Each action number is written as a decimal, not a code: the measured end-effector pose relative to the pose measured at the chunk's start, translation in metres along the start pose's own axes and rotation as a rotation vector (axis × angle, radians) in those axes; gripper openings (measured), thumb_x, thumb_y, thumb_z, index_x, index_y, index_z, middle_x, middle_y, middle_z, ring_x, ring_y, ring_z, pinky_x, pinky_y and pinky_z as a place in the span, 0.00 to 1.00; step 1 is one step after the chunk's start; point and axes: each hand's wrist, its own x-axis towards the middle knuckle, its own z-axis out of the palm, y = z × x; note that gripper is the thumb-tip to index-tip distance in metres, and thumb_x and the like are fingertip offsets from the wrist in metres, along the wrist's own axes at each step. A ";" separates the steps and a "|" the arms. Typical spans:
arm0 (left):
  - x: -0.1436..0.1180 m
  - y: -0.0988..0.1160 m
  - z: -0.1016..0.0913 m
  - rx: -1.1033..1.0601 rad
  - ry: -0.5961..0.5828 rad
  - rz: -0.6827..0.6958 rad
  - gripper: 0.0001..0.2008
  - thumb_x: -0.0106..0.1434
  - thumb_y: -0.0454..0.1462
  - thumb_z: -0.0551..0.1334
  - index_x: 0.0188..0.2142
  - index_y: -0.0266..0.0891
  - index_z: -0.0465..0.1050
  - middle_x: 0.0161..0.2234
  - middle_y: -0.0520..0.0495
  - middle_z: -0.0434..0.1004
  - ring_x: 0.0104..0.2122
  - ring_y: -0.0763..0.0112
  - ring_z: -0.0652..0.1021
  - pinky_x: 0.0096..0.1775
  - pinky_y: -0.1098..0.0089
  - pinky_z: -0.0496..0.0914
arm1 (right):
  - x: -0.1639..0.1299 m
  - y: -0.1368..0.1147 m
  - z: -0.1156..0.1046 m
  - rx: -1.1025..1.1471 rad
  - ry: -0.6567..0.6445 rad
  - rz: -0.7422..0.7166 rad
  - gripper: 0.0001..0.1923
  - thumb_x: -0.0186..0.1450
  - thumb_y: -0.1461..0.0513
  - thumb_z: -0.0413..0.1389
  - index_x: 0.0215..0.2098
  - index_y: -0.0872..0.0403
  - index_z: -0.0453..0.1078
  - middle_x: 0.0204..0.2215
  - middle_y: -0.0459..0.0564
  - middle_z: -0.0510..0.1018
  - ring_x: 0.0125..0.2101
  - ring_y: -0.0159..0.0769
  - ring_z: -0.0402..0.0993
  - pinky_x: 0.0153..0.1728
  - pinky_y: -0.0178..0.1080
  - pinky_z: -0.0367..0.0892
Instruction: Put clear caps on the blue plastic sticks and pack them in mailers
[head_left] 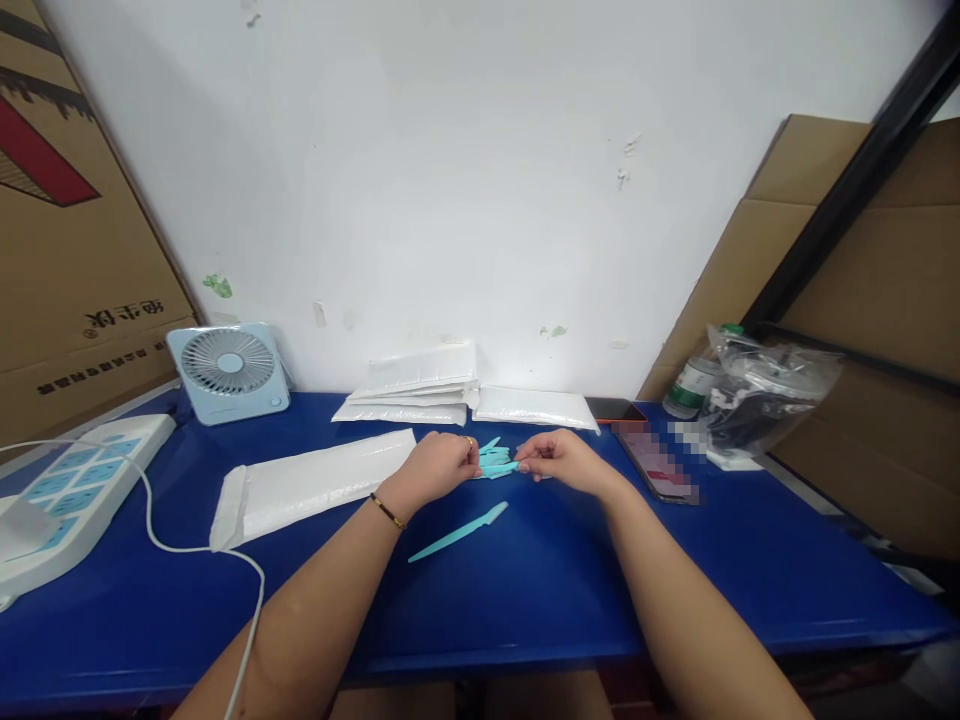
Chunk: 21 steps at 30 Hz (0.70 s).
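Note right hand (559,462) with thumb and fingertips pinched on the right end of a slim turquoise tool (501,468), low over the middle of a blue table (570,590); probably held by the end to leave most of the length free; note left hand (446,466) at the opposite end, fingers curled inward and close together, against or just beside the same tool; firm grip versus light contact not discernible from this angle; placement at both ends presumably for steady control of so thin a shape. Just behind, between both hands: small turquoise heap (493,452), partly hidden by fingers; perhaps gathered there for short reach. Nearer the front edge, lying slantwise and apart: loose turquoise tool (459,533); likely separated to avoid mixing with the heap. Left of left hand, flat and angled: long white pouch (322,480); possibly kept close for access. Along the foot of the wall (487,200): stacked white pouches (420,378); apparently pushed back to free working space. At far left, upright: pale blue fan (229,365), facing forward, perhaps for airflow; at right, flat: phone (654,465), seemingly outside the path of the right forearm.
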 end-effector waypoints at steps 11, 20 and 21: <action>-0.016 0.024 0.004 0.113 -0.192 -0.008 0.15 0.51 0.50 0.63 0.30 0.41 0.73 0.30 0.48 0.75 0.30 0.64 0.74 0.28 0.70 0.61 | 0.001 0.007 -0.015 -0.402 0.220 -0.066 0.17 0.57 0.53 0.58 0.39 0.54 0.75 0.32 0.51 0.78 0.31 0.36 0.71 0.31 0.36 0.66; -0.010 0.023 0.014 0.060 -0.084 -0.004 0.08 0.58 0.39 0.55 0.29 0.40 0.72 0.29 0.46 0.77 0.30 0.66 0.75 0.29 0.71 0.62 | -0.004 -0.015 0.015 -0.277 -0.217 -0.084 0.14 0.57 0.53 0.59 0.34 0.55 0.76 0.23 0.46 0.75 0.23 0.30 0.68 0.24 0.32 0.62; -0.010 0.022 0.011 0.005 -0.089 -0.004 0.09 0.59 0.39 0.54 0.29 0.40 0.71 0.29 0.47 0.77 0.29 0.67 0.75 0.29 0.72 0.63 | -0.003 -0.015 0.015 -0.230 -0.202 -0.076 0.15 0.58 0.53 0.58 0.34 0.55 0.76 0.24 0.47 0.75 0.23 0.31 0.69 0.25 0.32 0.63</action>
